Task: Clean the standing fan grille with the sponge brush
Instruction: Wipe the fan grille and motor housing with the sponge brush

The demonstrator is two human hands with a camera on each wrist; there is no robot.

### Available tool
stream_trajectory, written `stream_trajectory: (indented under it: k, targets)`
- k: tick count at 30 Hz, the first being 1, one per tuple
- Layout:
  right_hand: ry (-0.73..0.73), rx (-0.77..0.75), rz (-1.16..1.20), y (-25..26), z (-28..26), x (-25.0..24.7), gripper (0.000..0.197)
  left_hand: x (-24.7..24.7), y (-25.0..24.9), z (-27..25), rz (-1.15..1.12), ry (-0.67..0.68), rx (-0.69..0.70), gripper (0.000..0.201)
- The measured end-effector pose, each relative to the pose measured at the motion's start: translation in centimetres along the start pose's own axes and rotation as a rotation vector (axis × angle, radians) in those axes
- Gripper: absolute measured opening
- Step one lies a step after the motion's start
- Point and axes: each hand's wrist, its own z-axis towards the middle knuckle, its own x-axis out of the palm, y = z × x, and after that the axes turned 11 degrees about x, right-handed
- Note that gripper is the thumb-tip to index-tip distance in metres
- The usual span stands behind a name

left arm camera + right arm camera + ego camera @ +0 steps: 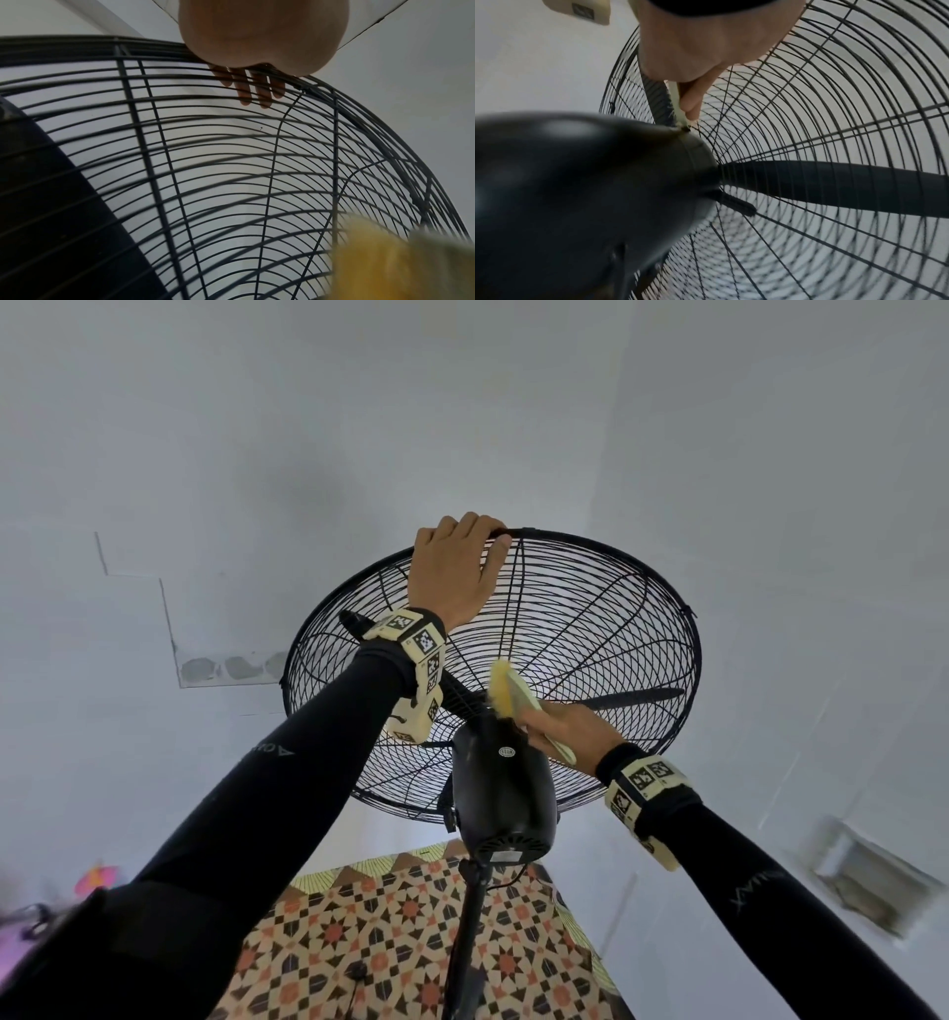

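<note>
A black standing fan fills the middle of the head view, its wire grille (590,629) tilted back toward me. My left hand (457,567) grips the top rim of the grille (359,130), and its fingers (257,89) curl over onto the far wires. My right hand (570,729) holds the yellow sponge brush (506,688) by its pale handle (676,99). The brush head lies against the rear grille (821,101) just above the black motor housing (503,788). A blurred yellow patch of the brush (401,263) shows at the lower right of the left wrist view.
The black fan pole (470,942) rises from a patterned tiled floor (390,937). White walls stand behind and to the right. A fan blade (834,182) lies behind the wires. A wall recess (868,880) is at the lower right, and pink items (95,880) at the far left.
</note>
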Motion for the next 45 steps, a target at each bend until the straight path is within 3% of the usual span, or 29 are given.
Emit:
stream_trajectory:
  k: [4, 6, 9, 11, 15, 19, 24, 29, 31, 34, 35, 37, 39, 42, 45]
  targets:
    - [-0.287, 0.097, 0.128, 1.4, 1.5, -1.3, 0.01, 0.3, 0.0, 0.2, 0.022, -0.016, 0.006, 0.042]
    - [-0.223, 0.047, 0.082, 1.2, 1.2, -0.7, 0.011, 0.3, -0.1, 0.2, 0.014, -0.02, 0.011, 0.042]
    - [-0.021, 0.005, 0.012, 0.3, 0.2, 0.3, 0.032, 0.2, -0.1, 0.1, 0.004, -0.02, 0.012, 0.041]
    - [-0.069, 0.051, 0.024, 0.4, 0.3, 0.2, 0.036, 0.2, 0.0, 0.1, 0.009, -0.026, 0.007, 0.041]
    - [-0.256, 0.165, 0.122, 1.3, 0.4, 0.4, 0.012, 0.3, 0.2, 0.1, 0.016, -0.023, 0.005, 0.042]
    - [-0.101, 0.046, 0.022, 0.4, 0.3, 1.2, 0.029, 0.5, -0.1, 0.3, 0.007, -0.024, 0.011, 0.041]
    - [-0.336, 0.243, 0.156, 1.4, 0.6, 0.6, 0.009, 0.8, 0.4, 0.2, 0.011, -0.025, 0.009, 0.039]
    - [-0.21, 0.197, 0.204, 2.0, 2.2, -1.4, 0.003, 1.1, 0.1, 0.4, 0.007, -0.035, 0.015, 0.038]
    - [-0.325, 0.157, 0.246, 2.5, 4.5, -3.8, 0.009, 1.1, 0.1, 0.5, 0.013, -0.028, 0.007, 0.039]
    - [-0.664, 0.193, 0.286, 3.1, 7.7, -7.4, 0.014, 1.2, 0.1, 0.6, 0.012, -0.025, 0.001, 0.039]
    - [-0.688, 0.195, 0.284, 3.2, 8.0, -7.8, 0.014, 1.1, 0.1, 0.5, 0.014, -0.028, -0.001, 0.038]
    - [-0.568, 0.169, 0.301, 3.4, 7.1, -6.6, 0.017, 0.9, 0.2, 0.4, 0.005, -0.029, -0.004, 0.038]
    - [-0.322, 0.148, 0.267, 3.1, 4.4, -3.6, 0.009, 0.6, 0.4, 0.2, -0.005, -0.029, -0.011, 0.038]
    - [0.017, 0.12, 0.096, 2.0, 1.9, -0.7, 0.037, 0.3, 0.4, 0.0, -0.019, -0.018, -0.014, 0.038]
    - [0.194, 0.031, -0.088, 1.8, 2.3, -1.3, 0.06, 0.2, 0.5, 0.0, -0.022, -0.021, -0.014, 0.039]
